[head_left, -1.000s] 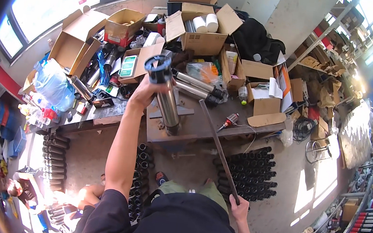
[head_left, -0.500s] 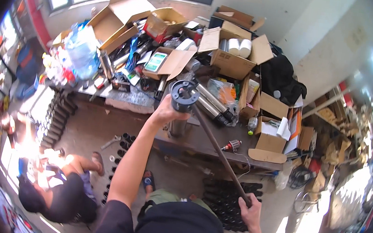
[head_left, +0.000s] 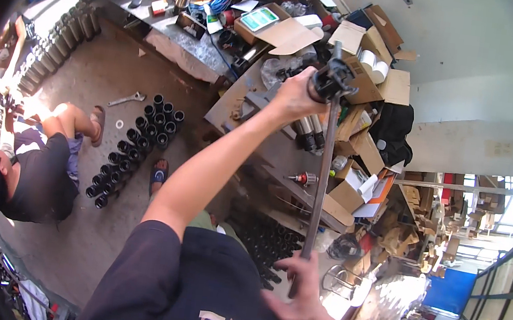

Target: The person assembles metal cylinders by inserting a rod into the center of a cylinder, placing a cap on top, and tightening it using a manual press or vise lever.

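My left hand (head_left: 297, 97) is closed around a dark round metal fitting (head_left: 332, 79) with short prongs, raised over the workbench (head_left: 231, 108). From the fitting a long dark metal bar (head_left: 322, 181) runs down toward my body. Its lower end is by my right hand (head_left: 304, 292), whose thumb and fingers are spread apart around the bar without wrapping it. Whether the palm touches the bar, I cannot tell. Partly hidden under my left arm, shiny metal cylinders (head_left: 309, 131) lie on the bench. A red tool (head_left: 306, 179) rests near the bench edge.
Several open cardboard boxes (head_left: 365, 194) crowd the bench. On the floor stand rows of short black tubes (head_left: 142, 138), with a wrench (head_left: 127, 99) beside them. At the left a person (head_left: 40, 177) in dark clothes sits low. Grey cylinders (head_left: 57, 46) line the floor behind.
My view has turned to the right. The fitting has tilted and appears lifted off the upright metal cylinder. My right hand has loosened from its grip on the bar and spread its fingers.
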{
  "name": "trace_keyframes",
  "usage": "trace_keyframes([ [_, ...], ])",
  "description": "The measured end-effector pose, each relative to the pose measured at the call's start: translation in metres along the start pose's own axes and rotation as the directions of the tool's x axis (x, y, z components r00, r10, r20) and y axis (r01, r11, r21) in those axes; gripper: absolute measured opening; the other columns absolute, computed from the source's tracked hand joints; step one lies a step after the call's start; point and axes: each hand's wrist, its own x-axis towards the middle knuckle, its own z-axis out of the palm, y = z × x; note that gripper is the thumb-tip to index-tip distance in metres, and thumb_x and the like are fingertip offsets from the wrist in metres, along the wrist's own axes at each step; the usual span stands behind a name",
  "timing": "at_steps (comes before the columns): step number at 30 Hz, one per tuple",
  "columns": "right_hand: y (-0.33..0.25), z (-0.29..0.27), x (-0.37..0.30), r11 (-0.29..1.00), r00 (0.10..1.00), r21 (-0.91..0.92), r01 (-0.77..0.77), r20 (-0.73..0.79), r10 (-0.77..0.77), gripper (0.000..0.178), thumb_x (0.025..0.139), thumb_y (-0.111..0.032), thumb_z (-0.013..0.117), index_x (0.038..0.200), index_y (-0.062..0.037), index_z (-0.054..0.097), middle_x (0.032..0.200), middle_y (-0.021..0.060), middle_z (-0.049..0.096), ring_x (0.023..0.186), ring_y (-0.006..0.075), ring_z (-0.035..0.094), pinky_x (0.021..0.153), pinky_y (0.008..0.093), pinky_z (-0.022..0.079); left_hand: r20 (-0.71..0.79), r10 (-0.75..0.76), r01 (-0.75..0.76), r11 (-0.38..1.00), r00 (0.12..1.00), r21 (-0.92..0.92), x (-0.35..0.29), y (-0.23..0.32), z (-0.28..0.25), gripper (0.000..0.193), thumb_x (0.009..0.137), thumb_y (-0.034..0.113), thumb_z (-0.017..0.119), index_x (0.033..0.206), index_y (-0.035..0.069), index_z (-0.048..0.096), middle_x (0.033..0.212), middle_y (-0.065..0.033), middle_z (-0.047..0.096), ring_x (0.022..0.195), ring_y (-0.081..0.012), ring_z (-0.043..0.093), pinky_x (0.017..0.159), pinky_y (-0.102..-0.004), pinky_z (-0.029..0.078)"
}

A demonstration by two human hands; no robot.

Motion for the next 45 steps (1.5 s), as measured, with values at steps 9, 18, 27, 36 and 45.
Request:
trace_keyframes([
  [9, -0.15, 0.165, 0.305, -0.117, -0.09, 0.003, 0.993, 0.654, -0.751, 0.022, 0.071, -0.021, 0.069, 0.09, -0.0105, 0.068, 0.097, 0.006, 0.065, 0.092, 0.023, 0.062, 0.068, 0.0342, 0.05, -0.105, 0.003, -0.001, 1.0, 0.995, 0.017, -0.024, -0.006, -0.046, 0.057, 0.063, 0.032, 0.088, 0.103, 0.009, 0.056, 0.085, -0.0145, 0.067, 0.087, -0.04, 0.068, 0.077, -0.0499, 0.055],
  [18, 0.124, -0.22, 0.688, 0.141, 0.843, -0.848, 0.511, 0.463, -0.273, 0.032, 0.091, -0.022, 0.057, 0.111, -0.0005, 0.068, 0.122, 0.0239, 0.062, 0.108, 0.036, 0.06, 0.095, 0.0453, 0.046, 0.267, 0.124, -0.123, 0.992, 0.956, -0.02, -0.04, 0.005, 0.005, 0.042, 0.059, 0.029, 0.078, 0.092, 0.01, 0.061, 0.081, -0.0102, 0.067, 0.079, -0.032, 0.07, 0.075, -0.0441, 0.057],
  [27, 0.337, -0.284, 0.355, 0.892, 0.937, -0.313, -0.327, -0.232, 0.262, 0.062, 0.107, -0.049, 0.032, 0.075, -0.0019, 0.054, 0.071, 0.0073, 0.054, 0.071, 0.0201, 0.047, 0.073, 0.0361, 0.04, -0.151, 0.312, -0.277, 0.937, 0.938, 0.214, -0.058, -0.015, 0.025, 0.041, 0.066, 0.037, 0.079, 0.092, 0.01, 0.063, 0.083, -0.0079, 0.068, 0.067, -0.0262, 0.066, 0.074, -0.0402, 0.053],
  [36, 0.151, -0.233, 0.058, 0.432, 0.962, -0.861, -0.269, -0.215, 0.17, 0.049, 0.086, -0.051, 0.069, 0.071, -0.0047, 0.065, 0.066, 0.0187, 0.063, 0.067, 0.0392, 0.062, 0.068, 0.045, 0.048, -0.583, 0.237, -0.022, 0.936, 0.777, 0.351, -0.078, 0.004, 0.066, 0.06, 0.06, 0.023, 0.088, 0.11, 0.005, 0.059, 0.108, -0.012, 0.062, 0.1, -0.0334, 0.061, 0.088, -0.042, 0.049],
  [45, 0.212, -0.211, 0.109, 0.947, 0.826, 0.125, -0.296, 0.532, 0.187, 0.042, 0.092, -0.043, 0.071, 0.085, -0.0013, 0.069, 0.064, -0.0015, 0.057, 0.051, 0.0101, 0.048, 0.045, 0.0295, 0.038, -0.307, 0.226, -0.268, 0.958, 0.925, -0.1, -0.038, -0.026, -0.004, 0.051, 0.069, 0.003, 0.082, 0.115, 0.002, 0.06, 0.105, -0.0079, 0.064, 0.092, -0.0159, 0.061, 0.082, -0.0327, 0.052],
])
